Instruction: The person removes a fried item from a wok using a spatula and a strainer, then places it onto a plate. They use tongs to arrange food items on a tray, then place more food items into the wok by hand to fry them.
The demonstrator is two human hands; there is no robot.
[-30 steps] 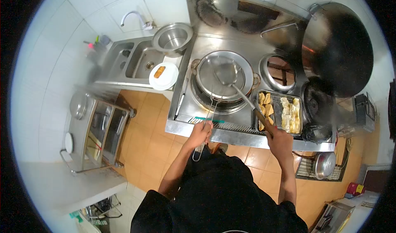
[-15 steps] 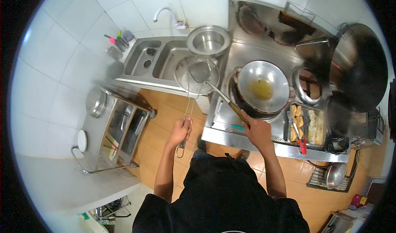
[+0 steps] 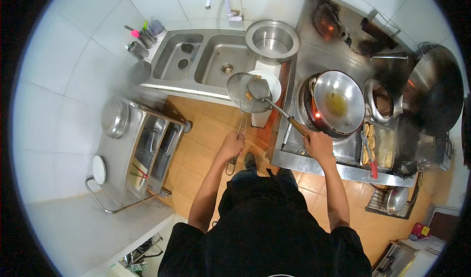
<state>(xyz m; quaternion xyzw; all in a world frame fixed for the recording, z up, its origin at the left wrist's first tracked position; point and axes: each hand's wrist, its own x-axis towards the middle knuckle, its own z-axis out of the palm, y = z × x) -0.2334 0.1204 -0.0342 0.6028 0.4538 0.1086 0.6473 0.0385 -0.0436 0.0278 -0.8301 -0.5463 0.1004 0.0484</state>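
My left hand [image 3: 231,145] is closed around the wire handle of a round mesh strainer [image 3: 236,87]. In my right hand [image 3: 319,145] is the wooden handle of a metal spatula [image 3: 280,111]. The spatula's blade lies over the strainer's mesh, seemingly against it. Small brown pieces show near the blade; whether they lie in the mesh or below cannot be told. A white plate [image 3: 274,84] is partly hidden beneath the strainer, beside the sink. To the right, a wok [image 3: 349,96] with a little yellow oil sits over a glowing burner.
A steel pot [image 3: 289,51] stands by the double sink [image 3: 203,80]. Right of the wok are a tray of fried pieces and pale strips with red-handled tongs [image 3: 373,168], and a large dark wok [image 3: 436,90]. A steel trolley [image 3: 122,164] stands at the left.
The view has shifted, so the stove and sink appear farther right. The strainer and spatula stay together; the white plate now shows under them. An orange glow now shows at the burner.
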